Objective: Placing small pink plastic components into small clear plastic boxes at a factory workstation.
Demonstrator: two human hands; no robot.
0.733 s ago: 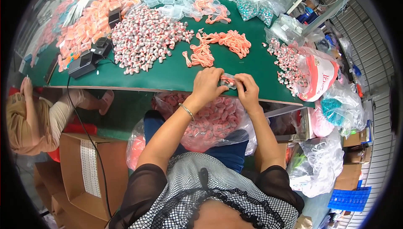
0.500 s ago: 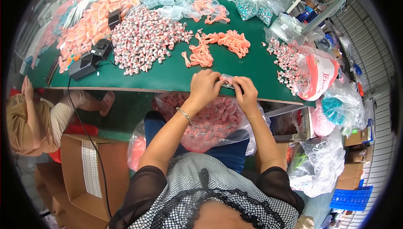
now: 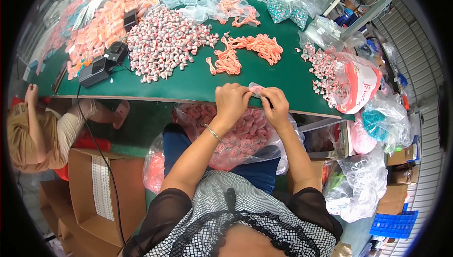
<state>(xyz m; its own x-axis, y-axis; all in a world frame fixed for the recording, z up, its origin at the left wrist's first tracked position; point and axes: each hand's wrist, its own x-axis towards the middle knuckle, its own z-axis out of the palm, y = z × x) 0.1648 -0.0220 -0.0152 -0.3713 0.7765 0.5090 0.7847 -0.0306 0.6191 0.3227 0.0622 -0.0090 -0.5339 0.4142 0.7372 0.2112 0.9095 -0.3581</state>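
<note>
At the near edge of the green table [image 3: 188, 83], both hands pinch a small clear plastic case [image 3: 255, 88] with something pink inside. My left hand [image 3: 231, 100], with a bangle on its wrist, grips its left side with the fingers bent. My right hand [image 3: 275, 105] presses the right side between thumb and fingers. The fingers partly cover the case, and I cannot tell whether its lid is closed. Beyond the hands lie bundled orange cords [image 3: 255, 45]. To their left spreads a heap of small grey-and-pink earbud-like pieces [image 3: 163, 40].
A clear bag of pink cases [image 3: 236, 134] rests by my lap. On the right, a red-and-white bag [image 3: 361, 82] spills small pieces. Black boxes [image 3: 94, 71] with a cable stand left, near orange cases [image 3: 101, 26]. Another person [image 3: 33, 136] sits at far left beside a cardboard box [image 3: 106, 195].
The small case has tipped, its far end now pointing up and left. My hands have shifted only slightly around it. The other person's hand at the far left has moved a little.
</note>
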